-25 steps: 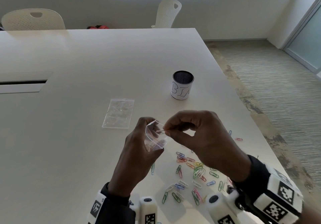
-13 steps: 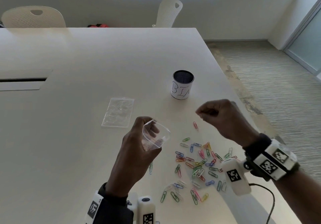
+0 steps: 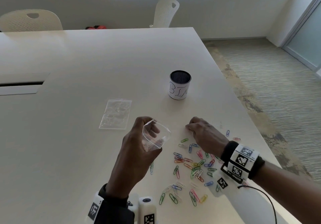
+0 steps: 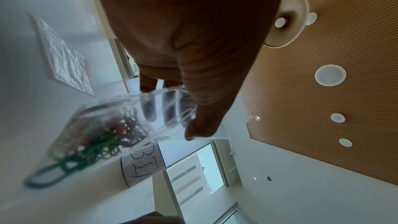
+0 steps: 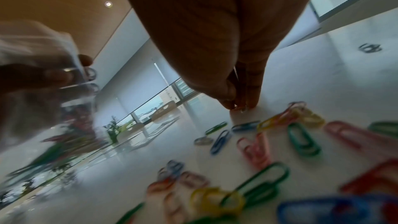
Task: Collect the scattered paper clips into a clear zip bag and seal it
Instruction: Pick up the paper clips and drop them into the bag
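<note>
My left hand [image 3: 139, 147] grips the open zip bag [image 3: 155, 139] mid-frame; my right hand [image 3: 202, 133] pinches at the table [image 3: 69, 137] above the paper clips [image 3: 194, 168], what it holds I cannot tell.

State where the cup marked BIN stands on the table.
In the head view the cup stands upright toward the table's right edge, beyond both hands, right of the flat spare bag.
</note>
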Available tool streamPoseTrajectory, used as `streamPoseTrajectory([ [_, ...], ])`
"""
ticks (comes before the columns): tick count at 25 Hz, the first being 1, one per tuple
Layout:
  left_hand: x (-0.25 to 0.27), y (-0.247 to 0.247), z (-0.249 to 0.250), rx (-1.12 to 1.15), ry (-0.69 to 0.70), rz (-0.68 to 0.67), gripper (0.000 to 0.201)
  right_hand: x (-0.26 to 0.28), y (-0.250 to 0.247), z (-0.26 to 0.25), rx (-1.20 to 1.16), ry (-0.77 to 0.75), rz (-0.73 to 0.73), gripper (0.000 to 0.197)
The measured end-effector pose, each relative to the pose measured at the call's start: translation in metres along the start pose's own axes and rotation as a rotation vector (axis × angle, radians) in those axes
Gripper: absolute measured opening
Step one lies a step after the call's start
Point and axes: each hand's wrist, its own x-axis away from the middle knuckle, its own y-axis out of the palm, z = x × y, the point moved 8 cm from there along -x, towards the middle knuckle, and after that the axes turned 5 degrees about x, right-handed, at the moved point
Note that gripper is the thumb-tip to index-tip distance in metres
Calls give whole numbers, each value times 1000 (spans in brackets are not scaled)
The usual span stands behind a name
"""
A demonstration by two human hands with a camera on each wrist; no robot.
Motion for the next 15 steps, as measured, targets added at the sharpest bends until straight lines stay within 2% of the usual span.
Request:
streamPoseTrajectory([
  [3, -1, -3, -3, -18, -2, 19, 46, 23, 3, -39, -22, -104, -111, 31],
  [6, 0, -5, -3, -26, -4, 28, 45, 45, 9, -67, -14, -194, -190, 44],
  [10, 2, -3, -4, -24, -12, 27, 45, 55, 20, -75, 43, -281, -90, 24],
  [15, 6, -4, -2, -17, -18, 31, 44, 56, 24, -76, 168, -285, -52, 30],
])
